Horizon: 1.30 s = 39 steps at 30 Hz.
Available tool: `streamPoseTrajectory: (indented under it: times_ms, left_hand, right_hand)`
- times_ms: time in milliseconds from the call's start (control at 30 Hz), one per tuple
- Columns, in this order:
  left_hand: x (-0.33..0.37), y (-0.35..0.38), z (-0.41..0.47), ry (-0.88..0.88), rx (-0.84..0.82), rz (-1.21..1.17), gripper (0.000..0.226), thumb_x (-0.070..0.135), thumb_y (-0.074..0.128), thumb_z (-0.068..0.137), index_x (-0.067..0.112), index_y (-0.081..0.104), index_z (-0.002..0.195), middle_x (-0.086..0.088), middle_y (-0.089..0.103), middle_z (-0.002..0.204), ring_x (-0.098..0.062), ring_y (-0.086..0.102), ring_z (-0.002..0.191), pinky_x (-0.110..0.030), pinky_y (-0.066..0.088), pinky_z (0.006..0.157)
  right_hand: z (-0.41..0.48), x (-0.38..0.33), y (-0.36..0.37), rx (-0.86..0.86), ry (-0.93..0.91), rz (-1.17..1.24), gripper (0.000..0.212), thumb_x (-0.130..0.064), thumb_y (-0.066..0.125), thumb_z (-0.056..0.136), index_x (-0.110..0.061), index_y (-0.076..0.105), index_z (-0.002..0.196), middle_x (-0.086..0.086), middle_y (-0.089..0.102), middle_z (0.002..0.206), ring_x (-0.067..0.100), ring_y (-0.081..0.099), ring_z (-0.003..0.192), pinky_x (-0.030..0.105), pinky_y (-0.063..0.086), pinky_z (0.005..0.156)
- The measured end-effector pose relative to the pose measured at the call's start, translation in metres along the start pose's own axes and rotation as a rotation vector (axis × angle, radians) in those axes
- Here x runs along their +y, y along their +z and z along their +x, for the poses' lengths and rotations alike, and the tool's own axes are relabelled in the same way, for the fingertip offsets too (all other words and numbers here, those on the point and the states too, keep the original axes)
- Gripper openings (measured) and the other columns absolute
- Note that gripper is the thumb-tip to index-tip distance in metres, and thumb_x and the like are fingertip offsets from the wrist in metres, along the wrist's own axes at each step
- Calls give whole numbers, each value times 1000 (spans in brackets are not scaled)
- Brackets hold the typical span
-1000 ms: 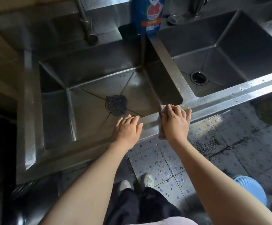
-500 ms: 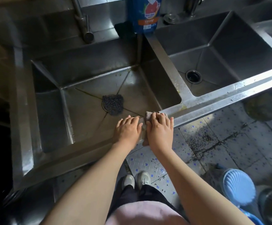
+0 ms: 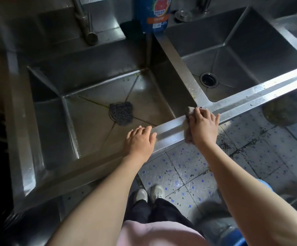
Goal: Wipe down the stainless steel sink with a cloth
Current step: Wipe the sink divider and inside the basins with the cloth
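Sliding back toward the right of the frame, the right hand (image 3: pixel 203 126) and its cloth (image 3: pixel 190 110) now sit where the front rim (image 3: pixel 170 129) meets the divider of the stainless steel sink (image 3: pixel 178 68), well apart from the left hand (image 3: pixel 139 141), which they were touching half a second ago. The right hand's fingers lie flat and close together, pressing the grey cloth onto the rim, and a fold of it hangs over the front edge below the palm. The left hand rests palm-down on the same rim at centre frame, fingers together and relaxed, holding nothing and apparently bracing the person.

The stretch of rim between the two hands gleams and looks freshly wiped. Dark specks dot the rim running toward the right edge of the frame, yellowish residue lines the divider, and brown streaks follow the creases of the left basin (image 3: pixel 91 132) around its dark drain cover (image 3: pixel 121 113). The right basin (image 3: pixel 241 55) at upper right looks cleaner. By this showing the job appears to be in its early part, with both basins, the divider and most of the rim still to be wiped. A blue detergent bottle (image 3: pixel 153 13) stands at top centre.
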State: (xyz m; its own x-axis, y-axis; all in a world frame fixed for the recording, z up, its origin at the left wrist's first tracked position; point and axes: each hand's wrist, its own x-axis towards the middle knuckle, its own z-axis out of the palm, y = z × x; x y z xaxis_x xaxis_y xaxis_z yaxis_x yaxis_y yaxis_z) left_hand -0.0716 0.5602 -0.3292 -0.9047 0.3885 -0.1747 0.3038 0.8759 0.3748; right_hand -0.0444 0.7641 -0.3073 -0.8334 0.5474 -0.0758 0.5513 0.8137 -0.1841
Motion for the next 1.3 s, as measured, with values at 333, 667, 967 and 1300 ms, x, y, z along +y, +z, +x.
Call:
streamPoseTrajectory:
  times_ms: [333,667,967,1300]
  left_hand:
    - [1,0,1,-5,-9,2,37,37,30,97,21,50,124,-4,56,129,-22,41,128,-36,25,104]
    - [0,-2,-1,22,-8,20,35,33,29,97,19,50,121,-4,57,127,-23,43,125,-36,27,102]
    - [2,-6,-2,36,-19,39,35,31,27,98,17,49,121,-6,58,122,-25,48,117,-38,31,98]
    - [7,-9,-3,13,-95,149,38,32,20,99,15,44,122,-10,51,133,-28,34,133,-41,28,106]
  right_hand:
    - [-58,-56,20,19,-106,81,44,-33,35,99,-12,46,136,13,42,141,28,26,137,38,-4,114]
    - [-15,-18,4,16,-87,-15,44,-33,36,98,-15,45,137,11,49,131,31,37,126,43,-3,115]
    - [-24,-24,10,36,-56,12,40,-30,35,98,-12,48,132,13,48,129,31,35,127,41,-1,115]
    - [-40,-31,11,31,-135,18,42,-32,29,100,-13,48,133,12,47,133,30,32,131,41,0,116]
